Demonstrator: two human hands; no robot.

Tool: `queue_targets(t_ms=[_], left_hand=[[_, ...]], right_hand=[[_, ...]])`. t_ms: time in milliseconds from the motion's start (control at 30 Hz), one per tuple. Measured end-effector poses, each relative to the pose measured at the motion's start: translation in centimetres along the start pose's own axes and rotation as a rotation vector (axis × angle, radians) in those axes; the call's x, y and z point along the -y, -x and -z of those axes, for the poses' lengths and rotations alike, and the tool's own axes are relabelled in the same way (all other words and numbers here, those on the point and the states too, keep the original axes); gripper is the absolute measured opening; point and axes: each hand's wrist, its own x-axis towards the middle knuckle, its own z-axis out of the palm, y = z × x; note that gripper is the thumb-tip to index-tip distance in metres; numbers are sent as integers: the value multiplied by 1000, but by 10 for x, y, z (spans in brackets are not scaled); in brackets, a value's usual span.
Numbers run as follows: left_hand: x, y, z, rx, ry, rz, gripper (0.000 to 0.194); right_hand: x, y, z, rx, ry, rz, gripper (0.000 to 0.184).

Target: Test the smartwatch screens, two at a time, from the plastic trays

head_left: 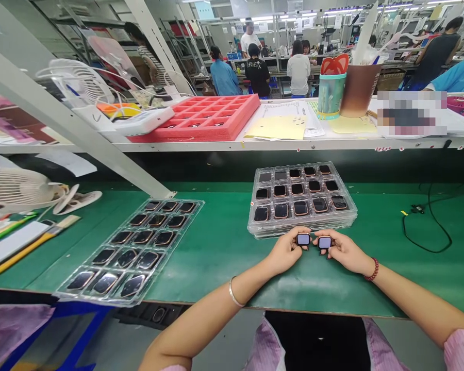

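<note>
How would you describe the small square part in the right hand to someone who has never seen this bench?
On the green workbench, find the stacked clear trays. In front, two hands each pinch a small square part; take the one nearer the red beaded bracelet.

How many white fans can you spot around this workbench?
2: a white plastic desk fan on the upper white shelf at left, and a white ribbed plastic fan at the left end of the green workbench. Others may be hidden.
</note>
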Motion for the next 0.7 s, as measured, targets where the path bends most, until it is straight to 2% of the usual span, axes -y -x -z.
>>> queue_targets(t_ms=[400,700], left_hand=[[-6,2,-2,-12,18,26,36],[-5,2,-2,-3,27,17,36]], right_hand=[[2,1,0,-6,34,2,40],[5,1,0,13,40,6,38]])
